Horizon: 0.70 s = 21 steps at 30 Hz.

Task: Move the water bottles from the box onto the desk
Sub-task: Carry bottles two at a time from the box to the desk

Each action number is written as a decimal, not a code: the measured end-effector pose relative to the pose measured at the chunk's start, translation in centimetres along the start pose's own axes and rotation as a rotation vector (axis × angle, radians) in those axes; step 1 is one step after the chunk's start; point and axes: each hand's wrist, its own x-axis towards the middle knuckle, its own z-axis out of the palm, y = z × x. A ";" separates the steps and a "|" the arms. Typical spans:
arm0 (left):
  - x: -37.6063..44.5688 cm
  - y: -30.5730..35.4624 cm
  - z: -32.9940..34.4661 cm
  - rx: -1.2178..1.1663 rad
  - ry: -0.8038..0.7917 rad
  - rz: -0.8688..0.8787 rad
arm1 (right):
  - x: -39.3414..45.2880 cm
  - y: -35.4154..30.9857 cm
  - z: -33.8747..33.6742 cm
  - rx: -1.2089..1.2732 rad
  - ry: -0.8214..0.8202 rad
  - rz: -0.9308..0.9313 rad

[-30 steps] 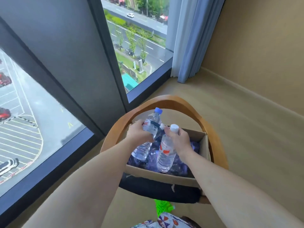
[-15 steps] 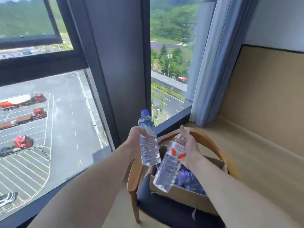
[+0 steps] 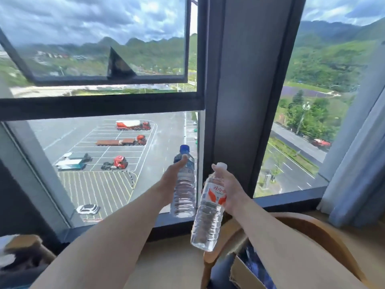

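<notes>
We hold one water bottle in each hand, both lifted in front of the window (image 3: 125, 142). Our left hand (image 3: 169, 180) is wrapped round the blue-capped bottle (image 3: 184, 184), thumb up near its neck; the fingers behind it are hidden. This bottle stands nearly upright. Our right hand (image 3: 231, 191) grips the white-capped bottle (image 3: 209, 213) round its red label, and the bottle tilts with its base toward us and to the left. The two bottles are just beside each other; whether they touch we cannot tell. At the near right, a corner of the cardboard box (image 3: 239, 274) shows under our right forearm, resting on the chair (image 3: 320, 230), most of it cut off by the frame edge. Its contents are only a dark blue blur. At the near left sits something blurred that we cannot make out.
</notes>
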 end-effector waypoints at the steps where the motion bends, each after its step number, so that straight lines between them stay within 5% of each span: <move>1: -0.5 0.4 -0.9 -0.006 0.058 0.024 | 0.4 -0.3 1.0 -0.028 -0.038 0.009; 11: -11.5 0.4 -9.0 -0.064 0.645 0.139 | 0.6 1.7 12.0 -0.146 -0.488 0.203; 21: -33.2 -2.9 -13.8 -0.199 1.105 0.154 | -12.6 8.4 25.9 -0.337 -0.970 0.333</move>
